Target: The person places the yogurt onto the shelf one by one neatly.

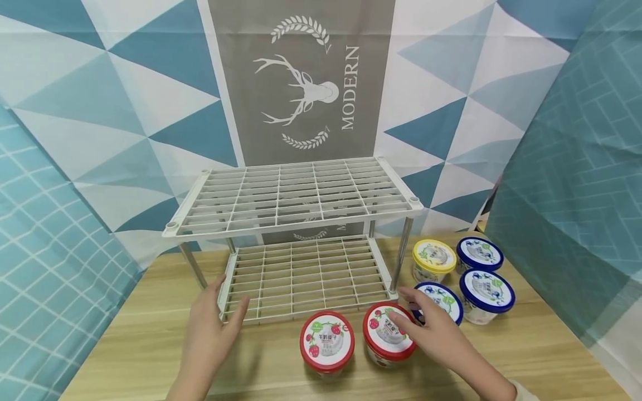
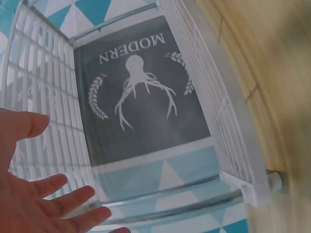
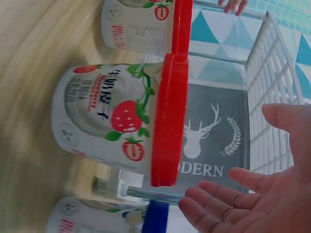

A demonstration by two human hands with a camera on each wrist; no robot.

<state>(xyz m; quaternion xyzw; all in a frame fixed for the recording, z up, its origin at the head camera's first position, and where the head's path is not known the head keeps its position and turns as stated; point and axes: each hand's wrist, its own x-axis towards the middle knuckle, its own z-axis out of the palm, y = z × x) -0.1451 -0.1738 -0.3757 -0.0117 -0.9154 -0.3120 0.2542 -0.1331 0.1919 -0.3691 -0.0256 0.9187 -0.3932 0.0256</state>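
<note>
My left hand (image 1: 213,323) hovers at the left front corner of a white two-tier wire rack (image 1: 296,223), thumb and fingers apart and holding nothing. In the left wrist view the fingers (image 2: 73,203) spread in front of the rack's bars. My right hand (image 1: 432,328) is at the right-hand red-lidded tub (image 1: 388,332), with its thumb above the lid. The right wrist view has this hand (image 3: 272,189) apart from the strawberry-printed tub (image 3: 109,109), its palm bare. A second red-lidded tub (image 1: 327,342) stands to the left. A blue-lidded tub (image 1: 441,301) lies partly behind my right hand.
Right of the rack stand a yellow-lidded tub (image 1: 433,259) and two more blue-lidded tubs, one at the back (image 1: 480,253) and one nearer (image 1: 486,292). Everything rests on a wooden table (image 1: 135,356). Patterned cloth (image 1: 311,72) hangs behind and on both sides.
</note>
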